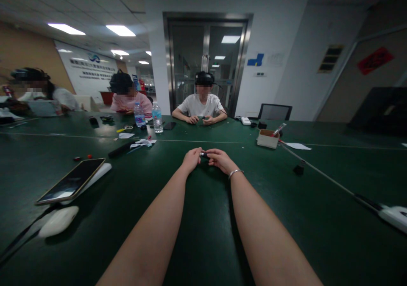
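At twelve o'clock, over a dark green tabletop [203,235], a bare left hand [191,161] and a bare right hand [221,161] with a silver metal bangle [235,172] held a small black-and-silver object [204,154] between them; their fingers were nearly closed, pinching it from either side; a gold-edged, dark-screened phone [76,178] lay at ten; an open beige box [267,141] stood at one; beyond, at twelve, sat a person in a white T-shirt [201,105].

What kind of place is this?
It's probably an office or meeting room: there's a long green table, glass double doors and a big wall sign with a logo.
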Action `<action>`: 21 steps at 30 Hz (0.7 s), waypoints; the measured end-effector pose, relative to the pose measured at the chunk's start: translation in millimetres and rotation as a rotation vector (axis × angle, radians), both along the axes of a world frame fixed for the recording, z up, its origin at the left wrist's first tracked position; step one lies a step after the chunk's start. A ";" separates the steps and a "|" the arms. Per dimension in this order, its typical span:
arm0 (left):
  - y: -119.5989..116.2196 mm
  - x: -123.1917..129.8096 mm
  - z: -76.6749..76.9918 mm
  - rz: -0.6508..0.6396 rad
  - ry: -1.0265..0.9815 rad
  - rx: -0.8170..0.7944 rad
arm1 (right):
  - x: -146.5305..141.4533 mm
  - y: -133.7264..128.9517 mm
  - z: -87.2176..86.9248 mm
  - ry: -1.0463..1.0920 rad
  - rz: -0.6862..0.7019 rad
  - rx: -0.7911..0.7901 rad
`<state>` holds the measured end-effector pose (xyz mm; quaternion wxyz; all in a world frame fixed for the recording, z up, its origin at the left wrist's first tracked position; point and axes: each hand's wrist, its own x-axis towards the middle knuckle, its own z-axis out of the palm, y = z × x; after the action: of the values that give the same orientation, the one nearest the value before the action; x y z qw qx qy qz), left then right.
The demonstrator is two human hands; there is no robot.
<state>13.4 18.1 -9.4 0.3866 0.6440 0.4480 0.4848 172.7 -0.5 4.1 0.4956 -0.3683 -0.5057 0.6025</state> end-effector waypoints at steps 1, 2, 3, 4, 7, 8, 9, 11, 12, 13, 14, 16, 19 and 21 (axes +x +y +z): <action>-0.5 0.2 0.5 0.003 -0.012 -0.012 | 0.0 0.0 0.1 0.000 -0.001 0.001; -1.0 0.5 1.1 0.006 -0.026 -0.024 | 0.0 0.1 0.0 0.001 -0.001 0.002; -1.4 0.6 1.7 0.012 -0.040 -0.032 | 0.1 0.2 0.0 0.000 0.000 0.003; -1.6 0.6 2.3 0.020 -0.051 -0.034 | 0.1 0.5 -0.1 0.000 0.000 0.004; -1.1 0.1 2.7 0.027 -0.038 -0.008 | 0.0 1.2 -0.2 -0.009 0.001 -0.002; -0.7 -0.1 2.4 0.026 -0.023 0.003 | -0.1 1.3 -0.1 -0.013 0.000 -0.005; -0.3 -0.2 2.0 0.027 -0.012 0.012 | -0.3 1.4 -0.1 -0.015 -0.001 -0.007; 0.3 -0.1 1.4 0.029 -0.015 0.019 | -0.5 1.4 0.0 -0.013 -0.007 -0.007; 0.4 0.0 1.2 0.028 -0.031 0.018 | -0.6 1.4 0.0 -0.009 -0.010 -0.006; 0.3 0.2 1.2 0.024 -0.050 0.015 | -0.6 1.3 0.0 -0.005 -0.012 -0.005; 0.2 0.4 1.3 0.015 -0.065 0.012 | -0.5 1.3 -0.1 -0.004 -0.014 -0.003; -0.2 0.5 1.7 -0.003 -0.063 0.014 | -0.3 1.4 -0.5 -0.007 -0.012 -0.001; -1.2 0.5 2.3 -0.020 -0.036 0.017 | 0.2 2.2 -1.3 -0.009 -0.007 -0.001; -2.1 0.7 2.8 -0.011 -0.069 0.010 | 0.4 3.1 -1.9 0.001 -0.008 -0.003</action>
<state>14.2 16.0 -6.6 0.4012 0.6313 0.4284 0.5069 173.1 2.6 2.2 0.4977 -0.3705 -0.5030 0.6017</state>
